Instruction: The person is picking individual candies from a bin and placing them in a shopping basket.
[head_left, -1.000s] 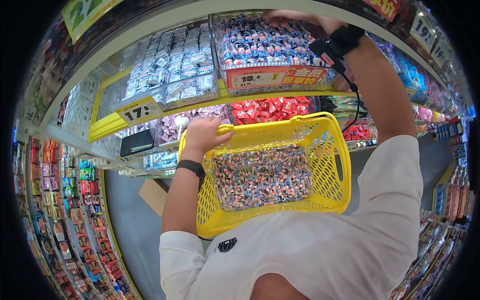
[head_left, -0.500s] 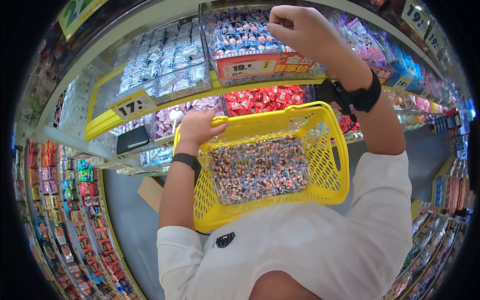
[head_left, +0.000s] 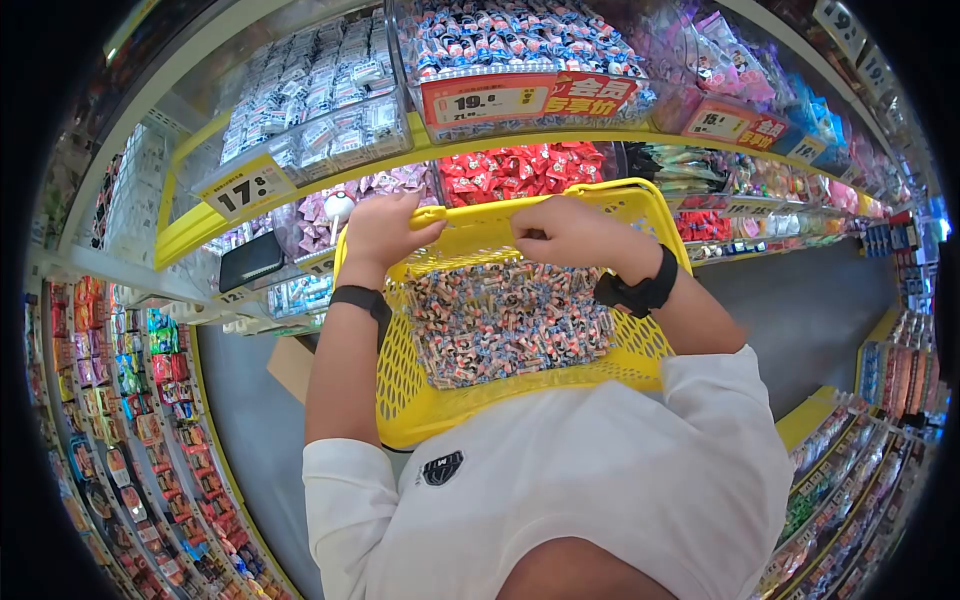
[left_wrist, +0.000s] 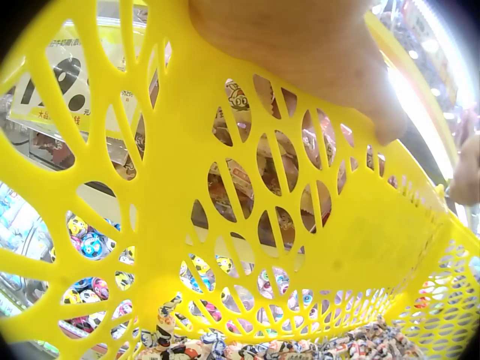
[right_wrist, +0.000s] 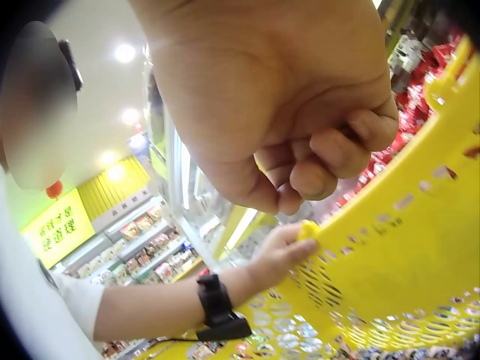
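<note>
A yellow basket (head_left: 480, 216) with many small wrapped candies (head_left: 510, 325) inside lies against the person's front. The left hand (head_left: 383, 232) grips its far rim near the left corner; in the left wrist view that hand (left_wrist: 300, 52) lies over the top of the perforated basket wall (left_wrist: 169, 150). Above the far part of the basket is the right hand (head_left: 580, 235). In the right wrist view the right hand (right_wrist: 277, 97) has curled fingers with nothing visible in them, above the basket rim (right_wrist: 405, 225).
Beyond the basket stand shelf bins of blue-and-white candies (head_left: 520, 35), white packets (head_left: 310, 90) and red candies (head_left: 520, 172). A dark phone-like object (head_left: 251, 262) lies by the lower shelf at left. More stocked shelves (head_left: 120, 430) line both sides.
The right hand has come out of the blue-and-white candy bin and moved down and toward the person, over the basket. The left hand has kept its grip on the rim.
</note>
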